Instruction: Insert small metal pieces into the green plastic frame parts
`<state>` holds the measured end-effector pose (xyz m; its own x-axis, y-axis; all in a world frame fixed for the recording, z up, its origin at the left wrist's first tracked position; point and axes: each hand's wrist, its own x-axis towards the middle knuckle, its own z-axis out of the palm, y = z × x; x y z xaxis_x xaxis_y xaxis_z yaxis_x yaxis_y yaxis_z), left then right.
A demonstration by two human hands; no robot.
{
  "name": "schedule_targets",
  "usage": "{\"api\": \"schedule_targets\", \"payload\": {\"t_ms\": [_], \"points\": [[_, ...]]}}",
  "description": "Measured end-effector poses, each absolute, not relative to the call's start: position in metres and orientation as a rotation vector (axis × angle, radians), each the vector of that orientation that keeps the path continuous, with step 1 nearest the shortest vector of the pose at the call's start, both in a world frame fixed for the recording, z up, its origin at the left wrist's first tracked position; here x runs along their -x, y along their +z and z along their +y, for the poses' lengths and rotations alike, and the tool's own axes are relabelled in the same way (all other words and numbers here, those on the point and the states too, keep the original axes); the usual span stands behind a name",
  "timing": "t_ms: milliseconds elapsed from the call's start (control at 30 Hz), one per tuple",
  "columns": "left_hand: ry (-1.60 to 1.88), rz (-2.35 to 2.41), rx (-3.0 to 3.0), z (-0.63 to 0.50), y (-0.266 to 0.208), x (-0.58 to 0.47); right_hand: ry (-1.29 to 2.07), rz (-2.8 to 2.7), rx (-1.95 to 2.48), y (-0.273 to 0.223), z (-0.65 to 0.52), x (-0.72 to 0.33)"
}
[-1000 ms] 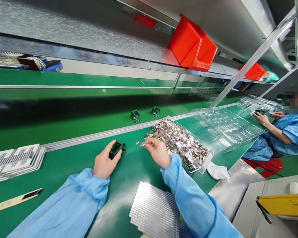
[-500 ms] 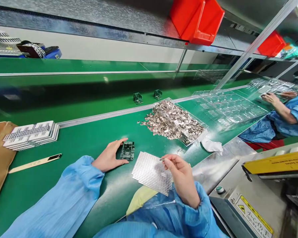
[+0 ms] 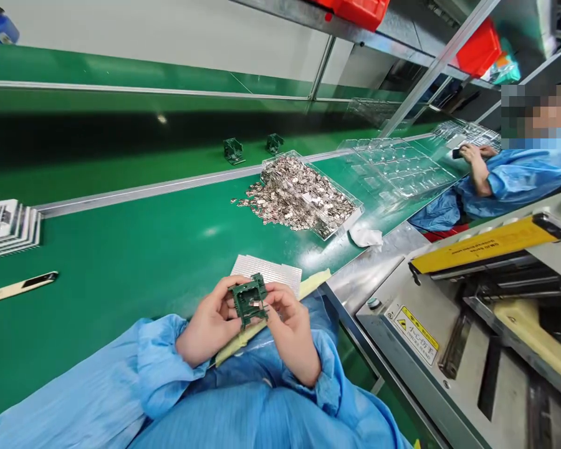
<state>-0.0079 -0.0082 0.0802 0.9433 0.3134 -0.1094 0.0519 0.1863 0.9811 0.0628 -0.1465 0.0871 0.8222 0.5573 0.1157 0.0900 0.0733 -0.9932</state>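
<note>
My left hand [image 3: 209, 325] grips a green circuit board assembly [image 3: 258, 288] by its left side, tilted up above the table's near edge. At the assembly's right side, my right hand [image 3: 292, 330] has thumb and fingers closed. A small silvery metal piece [image 3: 254, 304] shows inside the assembly's opening, at the right thumb tip. Just behind both hands lie ridged silvery sheets [image 3: 280, 272], partly covered by them. A yellow cloth or sheet [image 3: 316, 280] sticks out from under these. Farther back, a clear tray [image 3: 359, 209] is heaped with small metal pieces [image 3: 303, 193], some spilled leftward.
Two more green board assemblies [image 3: 234, 151] stand at the back. Clear plastic trays [image 3: 402, 165] sit at the right, near a co-worker's hands [image 3: 472, 153]. A machine with a yellow bar [image 3: 486, 246] is close on my right. White panels [image 3: 9, 227] are stacked left, behind a flat stick [image 3: 21, 287].
My left hand has lifted the circuit board assembly off the table and brought it right and nearer. My right hand has moved left to meet it. The view has shifted right and down.
</note>
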Motion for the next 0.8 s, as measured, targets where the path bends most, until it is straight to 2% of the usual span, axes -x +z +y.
{"api": "schedule_targets", "payload": {"t_ms": [600, 800], "points": [[0.188, 0.112, -1.677, -0.004, 0.069, 0.017, 0.290, -0.561, 1.586, 0.087, -0.148, -0.056], [0.232, 0.229, -1.593, -0.012, 0.065, 0.018, 0.444, -0.410, 1.413, 0.084, -0.144, -0.053]]}}
